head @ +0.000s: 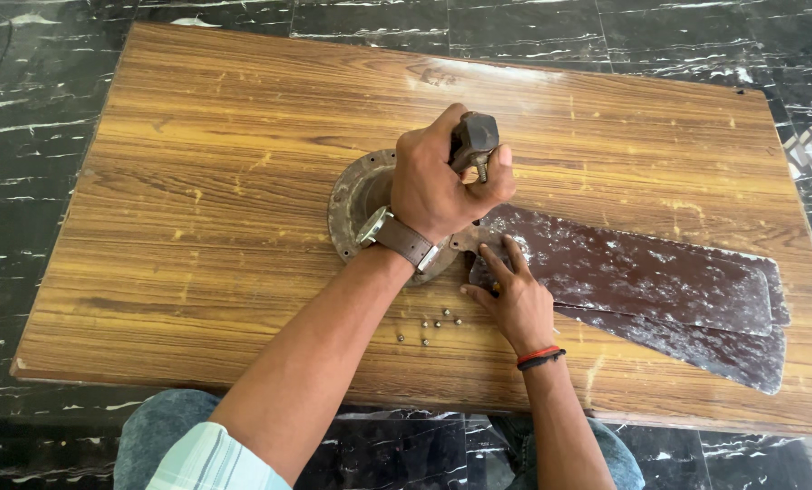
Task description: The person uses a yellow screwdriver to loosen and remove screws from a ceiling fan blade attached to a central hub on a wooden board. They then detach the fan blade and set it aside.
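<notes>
1. The desk (243, 145) is honey-brown with dark streaked wood grain.
2. The fan blades (642, 290) are dark maroon, blotched with whitish dust.
3. The floor (25, 109) is black marble with white veins.
4. The watch strap (404, 240) is brown.

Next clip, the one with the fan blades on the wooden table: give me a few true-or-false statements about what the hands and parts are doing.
1. The left hand grips a dark metal tool. True.
2. The right hand is lifted clear of the fan blades. False: its fingers rest on the blade end.
3. Small screws lie loose on the table. True.
4. The round metal fan plate lies on the floor. False: it lies on the table.
5. A watch is on the right wrist. False: the left wrist.
</notes>
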